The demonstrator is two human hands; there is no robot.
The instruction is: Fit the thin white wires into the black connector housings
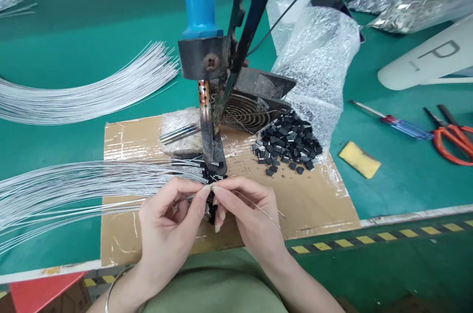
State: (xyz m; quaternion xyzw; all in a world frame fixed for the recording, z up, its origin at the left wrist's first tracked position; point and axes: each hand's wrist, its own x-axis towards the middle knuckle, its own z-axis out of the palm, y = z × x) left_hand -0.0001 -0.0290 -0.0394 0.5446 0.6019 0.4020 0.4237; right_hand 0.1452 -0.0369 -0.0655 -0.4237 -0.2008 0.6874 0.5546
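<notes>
My left hand (168, 224) is closed in a pinch, its thumb and forefinger meeting the tips of my right hand (254, 212) just below the soldering iron. What lies between the left fingertips is too small to make out. My right hand pinches too, and a thin wire (264, 212) trails from it to the right. Behind the fingers hangs the soldering iron (207, 140), tip down, with a blue handle. A bundle of white wires (121, 177) with black connectors (212, 214) at their ends lies beside and beneath my hands, partly hidden.
Loose black connectors (290, 140) are piled on the cardboard (306, 204), near a fan (251, 106) and bubble wrap (314, 66). Another white wire bundle (92, 96) lies left. Rightward are a yellow sponge (360, 159), a screwdriver (406, 126), red-handled scissors (453, 140) and a white cup (424, 59).
</notes>
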